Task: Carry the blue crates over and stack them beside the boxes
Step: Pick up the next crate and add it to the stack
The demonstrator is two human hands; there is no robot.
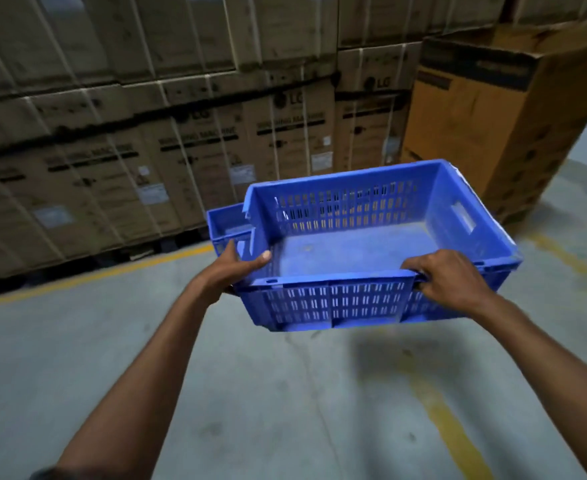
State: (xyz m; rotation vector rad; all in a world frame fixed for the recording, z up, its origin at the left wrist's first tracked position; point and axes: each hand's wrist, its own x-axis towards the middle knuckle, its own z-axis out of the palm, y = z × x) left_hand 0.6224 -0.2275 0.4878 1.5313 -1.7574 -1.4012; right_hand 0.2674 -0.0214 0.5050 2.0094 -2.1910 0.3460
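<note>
I hold an empty blue slotted crate (361, 247) in the air in front of me, tilted slightly down to the left. My left hand (236, 268) grips its near left corner, thumb over the rim. My right hand (444, 278) grips the near rim toward the right corner. Behind the held crate, at its left, part of another blue crate (224, 225) shows on the floor beside the wall of stacked cardboard boxes (146, 133).
A tall brown carton (499, 112) with open top flaps stands at the right, just behind the crate. Yellow lines (454, 424) run across the grey concrete floor (77, 358). The strapped boxes sit on dark pallets along the back.
</note>
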